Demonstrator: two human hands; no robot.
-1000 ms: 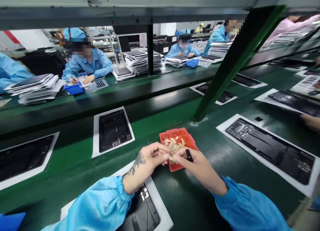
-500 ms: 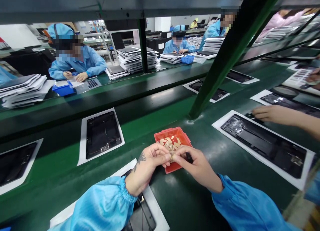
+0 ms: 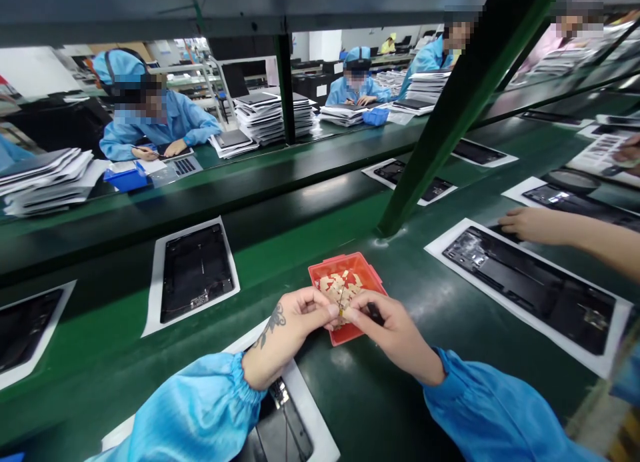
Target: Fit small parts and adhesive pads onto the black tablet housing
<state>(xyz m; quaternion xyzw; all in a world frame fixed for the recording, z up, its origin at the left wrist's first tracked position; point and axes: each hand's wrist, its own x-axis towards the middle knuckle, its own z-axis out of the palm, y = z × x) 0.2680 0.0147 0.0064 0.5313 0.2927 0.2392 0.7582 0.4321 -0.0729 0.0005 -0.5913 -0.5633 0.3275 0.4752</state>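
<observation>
Angling inward with fingertips over the red bin (image 3: 369, 274), the left hand (image 3: 299, 320) and right hand (image 3: 397, 327) nearly meet, both pinching one small yellowish piece (image 3: 341, 311).

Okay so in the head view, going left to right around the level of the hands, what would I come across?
Dark panel at the left edge, second dark panel, left hand, red tray, right hand, long dark panel.
</observation>
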